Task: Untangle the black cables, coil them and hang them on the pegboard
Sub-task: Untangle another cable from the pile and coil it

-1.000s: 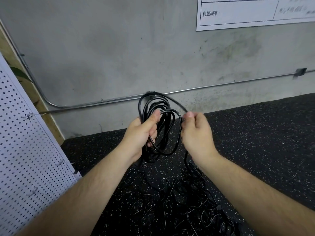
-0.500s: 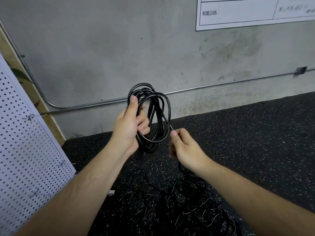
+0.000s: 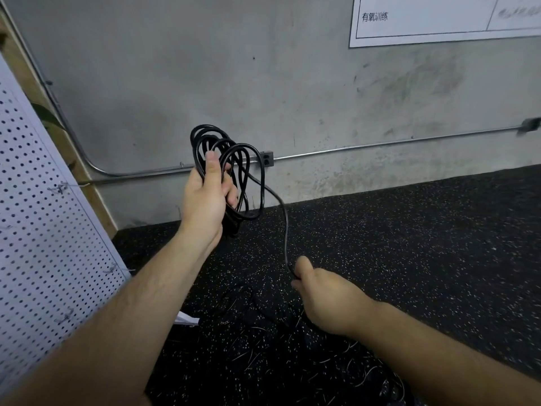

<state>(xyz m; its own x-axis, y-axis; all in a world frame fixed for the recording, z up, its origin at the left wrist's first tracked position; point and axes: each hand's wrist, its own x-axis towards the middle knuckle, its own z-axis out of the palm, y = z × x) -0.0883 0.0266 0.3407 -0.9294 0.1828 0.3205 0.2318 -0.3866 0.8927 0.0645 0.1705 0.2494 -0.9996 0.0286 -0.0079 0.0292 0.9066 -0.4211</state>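
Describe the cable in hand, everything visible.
Thin, glossy black cable, rubbery-looking. The left hand grips several uneven loops, held upright before the grey wall. One loose strand drops from the coil to the right hand, which pinches it lower down. Past that it is lost among tangled cables on the speckled floor.

Wall chart (image 3: 424, 27) cut off at top — pegboard (image 3: 44, 230) at left — floor cable tangle (image 3: 263, 320) hard to trace

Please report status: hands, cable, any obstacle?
Left hand grips coil. Right hand pinches its loose strand, lower down. Tangle of cables on floor underneath. Coil not yet on pegboard.
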